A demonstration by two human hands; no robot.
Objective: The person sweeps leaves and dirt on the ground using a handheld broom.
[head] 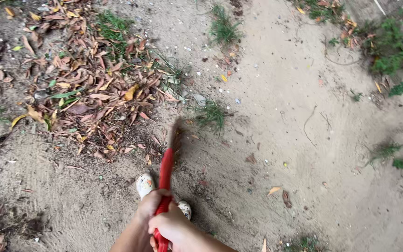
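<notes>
- My left hand (149,201) and right hand (169,225) both wrapped tight round the red broom handle (166,170).
- Bristles (176,135) blurred, probably touching dirt beside the leaf pile (85,88).

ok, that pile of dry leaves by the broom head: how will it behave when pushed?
The dry leaves look curled and thin, so probably very light and apt to scatter rather than slide as one mass. They lie loosely on sandy ground, so some would likely snag on the grass tufts. The broom bristles look blurred, probably flexible.

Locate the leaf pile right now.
Head view, upper left: the leaf pile lies on the sandy ground, just left of the broom bristles.
</notes>
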